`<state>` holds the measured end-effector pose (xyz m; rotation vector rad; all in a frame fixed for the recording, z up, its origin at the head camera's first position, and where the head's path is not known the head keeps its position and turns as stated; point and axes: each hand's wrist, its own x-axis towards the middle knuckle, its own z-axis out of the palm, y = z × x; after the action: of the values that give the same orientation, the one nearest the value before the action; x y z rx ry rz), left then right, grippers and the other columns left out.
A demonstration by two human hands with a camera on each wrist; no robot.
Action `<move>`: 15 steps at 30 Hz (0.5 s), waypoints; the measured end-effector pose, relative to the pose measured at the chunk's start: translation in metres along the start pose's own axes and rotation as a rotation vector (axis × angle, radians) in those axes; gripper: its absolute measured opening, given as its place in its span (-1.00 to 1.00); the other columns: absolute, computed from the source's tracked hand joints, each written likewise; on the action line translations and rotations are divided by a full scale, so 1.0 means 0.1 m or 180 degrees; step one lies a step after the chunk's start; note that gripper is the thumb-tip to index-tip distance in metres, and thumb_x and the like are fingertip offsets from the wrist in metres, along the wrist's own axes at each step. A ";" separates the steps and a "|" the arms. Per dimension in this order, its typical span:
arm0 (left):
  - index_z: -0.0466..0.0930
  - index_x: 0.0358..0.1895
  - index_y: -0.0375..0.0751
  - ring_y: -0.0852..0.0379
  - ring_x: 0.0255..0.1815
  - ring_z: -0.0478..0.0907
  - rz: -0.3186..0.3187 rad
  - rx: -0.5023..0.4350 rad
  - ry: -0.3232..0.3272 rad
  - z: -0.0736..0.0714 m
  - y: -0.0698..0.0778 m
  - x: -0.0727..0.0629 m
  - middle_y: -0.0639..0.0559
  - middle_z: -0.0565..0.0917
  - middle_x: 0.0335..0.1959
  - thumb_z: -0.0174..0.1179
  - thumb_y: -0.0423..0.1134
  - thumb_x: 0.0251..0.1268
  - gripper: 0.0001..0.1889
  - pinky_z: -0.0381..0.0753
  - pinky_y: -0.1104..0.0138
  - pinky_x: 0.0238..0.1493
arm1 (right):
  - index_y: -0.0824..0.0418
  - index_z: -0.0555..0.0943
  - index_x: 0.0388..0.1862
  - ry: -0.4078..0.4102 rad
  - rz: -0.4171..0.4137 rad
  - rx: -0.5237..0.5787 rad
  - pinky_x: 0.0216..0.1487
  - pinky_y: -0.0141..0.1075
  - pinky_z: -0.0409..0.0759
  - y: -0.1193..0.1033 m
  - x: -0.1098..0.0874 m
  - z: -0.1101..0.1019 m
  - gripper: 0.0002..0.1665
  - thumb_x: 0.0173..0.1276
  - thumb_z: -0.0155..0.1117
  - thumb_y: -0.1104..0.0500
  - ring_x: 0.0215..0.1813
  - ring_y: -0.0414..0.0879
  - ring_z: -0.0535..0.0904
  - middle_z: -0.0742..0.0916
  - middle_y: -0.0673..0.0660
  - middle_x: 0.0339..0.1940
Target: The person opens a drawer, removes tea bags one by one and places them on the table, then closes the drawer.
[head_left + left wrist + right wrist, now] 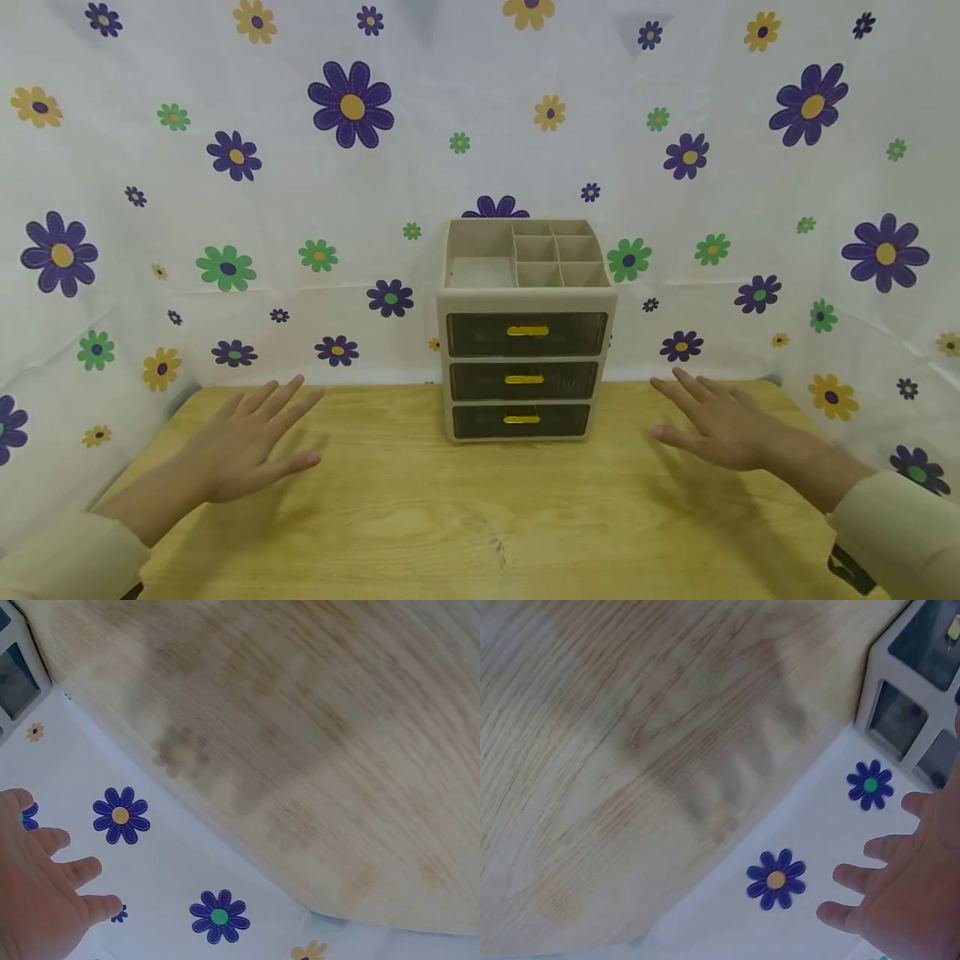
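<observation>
A beige desktop organizer (527, 293) stands upright at the back middle of the wooden table. Its front has three dark see-through drawers, all closed, each with a yellow handle (527, 331). Open compartments of different sizes divide its top. My left hand (243, 442) hovers over the table to the left of the organizer, fingers spread and straight, holding nothing. On the other side, my right hand (716, 421) is likewise raised with fingers extended and nothing in it. Both hands are apart from the organizer, whose corner shows in each wrist view.
A white cloth (480, 175) printed with purple, green and yellow flowers hangs behind the table and along both sides. The light wooden tabletop (405, 508) carries small dark marks near its front middle. Shadows of both hands fall on it.
</observation>
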<state>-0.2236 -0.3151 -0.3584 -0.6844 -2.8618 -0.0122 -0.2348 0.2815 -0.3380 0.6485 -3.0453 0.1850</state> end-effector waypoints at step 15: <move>0.16 0.56 -0.02 -0.29 0.46 0.30 0.0301 -0.0232 -0.0017 0.02 0.34 0.35 -0.20 0.33 0.50 -0.05 0.31 0.44 -0.24 0.22 -0.29 0.41 | 0.24 0.45 0.38 -0.0030 -0.0297 -0.0098 0.17 0.24 0.56 -0.54 0.14 -0.01 -0.22 0.52 -0.08 -0.33 0.29 0.30 0.51 0.60 0.33 0.26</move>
<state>-0.2396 -0.2693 -0.3546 -0.8345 -2.8430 -0.1015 -0.2257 0.2273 -0.3300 0.7894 -3.0117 0.1332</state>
